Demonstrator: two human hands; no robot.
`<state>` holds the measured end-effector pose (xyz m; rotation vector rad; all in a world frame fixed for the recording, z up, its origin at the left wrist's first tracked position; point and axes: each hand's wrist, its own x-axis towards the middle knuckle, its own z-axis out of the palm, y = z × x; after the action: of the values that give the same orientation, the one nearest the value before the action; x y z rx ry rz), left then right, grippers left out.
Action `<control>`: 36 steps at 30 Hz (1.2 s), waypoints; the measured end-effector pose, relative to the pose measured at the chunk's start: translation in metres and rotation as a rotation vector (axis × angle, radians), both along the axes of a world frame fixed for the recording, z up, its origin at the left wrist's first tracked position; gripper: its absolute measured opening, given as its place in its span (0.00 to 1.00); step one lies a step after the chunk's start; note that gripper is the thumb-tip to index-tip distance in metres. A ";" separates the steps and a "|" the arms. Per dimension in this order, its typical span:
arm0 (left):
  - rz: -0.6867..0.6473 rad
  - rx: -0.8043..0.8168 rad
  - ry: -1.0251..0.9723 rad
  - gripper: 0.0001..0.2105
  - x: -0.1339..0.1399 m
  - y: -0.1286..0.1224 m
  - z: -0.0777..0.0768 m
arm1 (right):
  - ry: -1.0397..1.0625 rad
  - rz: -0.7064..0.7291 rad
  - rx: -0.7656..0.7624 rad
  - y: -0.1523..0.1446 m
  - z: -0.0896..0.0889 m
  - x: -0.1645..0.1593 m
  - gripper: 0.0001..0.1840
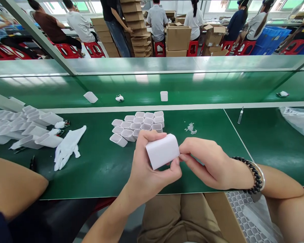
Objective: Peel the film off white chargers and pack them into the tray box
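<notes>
My left hand [145, 173] is wrapped round a white plastic case [162, 152] with rounded edges, held tilted above the bench. At the case's right end, my right hand [212, 165] has its thumb and forefinger pinched together against the edge. Anything between those fingertips is too small to make out. Beyond my hands, a cluster of open white cases [128, 135] stands in rows. A small pile of tiny translucent pieces [191, 128] lies farther back, above my right hand.
More white cases [35, 126] and a white glove [69, 146] lie at left, near another person's arm [12, 184]. A conveyor belt [136, 89] runs behind the green bench [103, 175]. A slim tube [240, 115] and plastic bag [297, 119] lie right. A carton [221, 216] sits below.
</notes>
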<state>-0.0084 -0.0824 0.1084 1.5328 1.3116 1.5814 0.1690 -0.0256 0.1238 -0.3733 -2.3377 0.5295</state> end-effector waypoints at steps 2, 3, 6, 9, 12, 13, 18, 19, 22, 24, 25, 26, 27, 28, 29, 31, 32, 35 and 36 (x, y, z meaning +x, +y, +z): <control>-0.006 -0.057 -0.048 0.23 0.000 0.002 0.000 | 0.014 -0.010 -0.056 0.002 -0.001 -0.001 0.05; -0.016 -0.092 -0.082 0.21 -0.001 0.004 0.000 | 0.010 0.000 -0.092 0.003 -0.001 -0.001 0.06; -0.068 -0.192 -0.187 0.18 -0.003 0.008 -0.001 | -0.046 0.081 -0.238 0.011 0.003 0.000 0.07; -0.110 -0.230 -0.260 0.17 -0.005 0.010 -0.004 | -0.090 0.128 -0.335 0.015 0.008 0.001 0.08; -0.150 -0.216 -0.282 0.18 -0.005 0.009 -0.007 | -0.104 0.146 -0.310 0.012 0.007 0.000 0.06; -0.156 -0.208 -0.273 0.18 -0.005 0.009 -0.008 | -0.106 0.131 -0.278 0.010 0.005 -0.001 0.04; -0.020 -0.295 -0.065 0.17 -0.007 0.009 -0.016 | -0.079 -0.191 0.220 0.008 -0.014 -0.010 0.22; -0.006 -0.344 -0.001 0.17 -0.008 0.009 -0.019 | -0.096 -0.213 0.299 0.010 -0.020 -0.012 0.24; -0.048 -0.460 0.130 0.17 -0.014 0.006 -0.025 | -0.142 -0.155 0.287 0.014 -0.034 -0.016 0.24; -0.119 -0.488 0.159 0.20 -0.017 0.001 -0.028 | -0.160 -0.098 0.148 0.020 -0.040 -0.019 0.24; -0.157 -0.490 0.175 0.23 -0.020 -0.001 -0.029 | -0.178 -0.064 0.063 0.025 -0.042 -0.020 0.23; -0.174 -0.482 0.202 0.25 -0.022 -0.004 -0.030 | -0.199 -0.034 -0.029 0.035 -0.043 -0.021 0.23; -0.151 -0.463 0.246 0.27 -0.026 -0.006 -0.031 | -0.219 -0.023 -0.121 0.048 -0.044 -0.020 0.21; -0.083 -0.435 0.314 0.28 -0.032 -0.007 -0.033 | -0.236 -0.062 -0.214 0.067 -0.045 -0.019 0.19; 0.037 -0.390 0.408 0.27 -0.039 -0.007 -0.035 | -0.246 -0.142 -0.299 0.090 -0.046 -0.015 0.18; 0.351 -0.279 0.651 0.25 -0.059 -0.007 -0.042 | -0.255 -0.494 -0.430 0.146 -0.048 0.000 0.16; 0.502 -0.222 0.780 0.25 -0.070 -0.006 -0.047 | -0.245 -0.662 -0.441 0.176 -0.050 0.011 0.16; 0.708 -0.189 1.095 0.26 -0.103 -0.003 -0.067 | -0.237 -0.995 -0.486 0.250 -0.059 0.055 0.14; 0.724 -0.203 1.167 0.27 -0.110 -0.003 -0.073 | -0.239 -1.077 -0.506 0.267 -0.062 0.069 0.14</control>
<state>-0.1187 -0.0853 0.0357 2.0372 2.7837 0.7013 0.2375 0.2412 0.0613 -1.8501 -1.7897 0.5132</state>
